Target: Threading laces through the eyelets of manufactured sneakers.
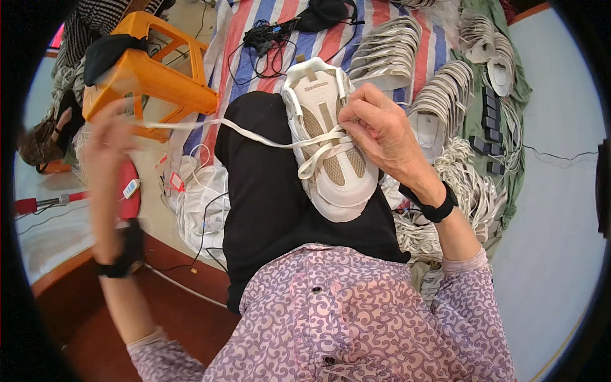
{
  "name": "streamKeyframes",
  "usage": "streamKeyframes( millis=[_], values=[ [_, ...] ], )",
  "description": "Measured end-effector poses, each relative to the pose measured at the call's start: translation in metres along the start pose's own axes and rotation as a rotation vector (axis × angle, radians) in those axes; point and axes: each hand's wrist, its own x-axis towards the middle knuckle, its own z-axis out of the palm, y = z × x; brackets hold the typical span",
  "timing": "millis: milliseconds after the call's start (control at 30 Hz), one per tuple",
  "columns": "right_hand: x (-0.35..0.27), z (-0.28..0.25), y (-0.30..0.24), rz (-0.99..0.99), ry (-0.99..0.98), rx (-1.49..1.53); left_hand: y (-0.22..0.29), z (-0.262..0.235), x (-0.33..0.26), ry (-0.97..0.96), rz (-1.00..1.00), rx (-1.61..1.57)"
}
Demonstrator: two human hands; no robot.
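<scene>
A white and beige sneaker (347, 193) lies on my black-trousered lap, its toe toward me. One white shoelace (254, 135) stretches from the lower eyelets far out to the left, sagging a little. Its far end reaches my left hand (109, 135), which is raised beside the orange stool and smeared by motion; the fingers appear closed on the lace. At the shoe's right side, my right hand (382, 134) pinches the lacing near the eyelets. A loose loop of lace hangs over the toe area. The upper eyelets look unlaced around the tongue.
An orange plastic stool (153, 83) with a black item on it stands at the far left. Stacked pale shoe parts (385, 54) line the far right on a striped sheet (267, 13). A heap of white laces (468, 184) lies by my right forearm. Black cables (270, 41) tangle ahead.
</scene>
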Motion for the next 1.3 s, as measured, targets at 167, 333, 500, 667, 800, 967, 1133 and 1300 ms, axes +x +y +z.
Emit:
streamKeyframes(
  millis=[167, 333, 500, 667, 800, 967, 1133, 1300],
  values=[
    [0.002, 0.002, -0.011, -0.049, 0.006, 0.065, 0.081, 0.153, -0.089, -0.297, 0.355, -0.047],
    [-0.003, 0.002, -0.014, -0.011, -0.003, 0.076, 0.077, 0.182, -0.094, -0.283, 0.412, -0.003],
    [-0.003, 0.007, -0.015, -0.015, 0.048, 0.0, 0.077, 0.187, -0.098, -0.173, 0.486, 0.004],
    [-0.006, 0.005, -0.008, 0.138, 0.019, 0.24, 0.093, 0.182, -0.105, -0.355, 0.085, -0.359],
    [0.001, -0.019, 0.011, 0.682, -0.046, 1.022, 0.099, 0.165, -0.105, -0.509, -0.018, -0.488],
    [0.007, -0.066, 0.066, 0.716, 0.054, 1.285, 0.08, 0.162, -0.101, -0.587, 0.122, -0.228],
    [0.024, -0.112, 0.08, 0.649, 0.181, 1.273, 0.086, 0.168, -0.084, -0.094, 0.576, 0.044],
    [0.032, -0.11, 0.06, 0.531, -0.041, 0.878, 0.076, 0.173, -0.068, -0.162, 0.615, 0.18]
  ],
)
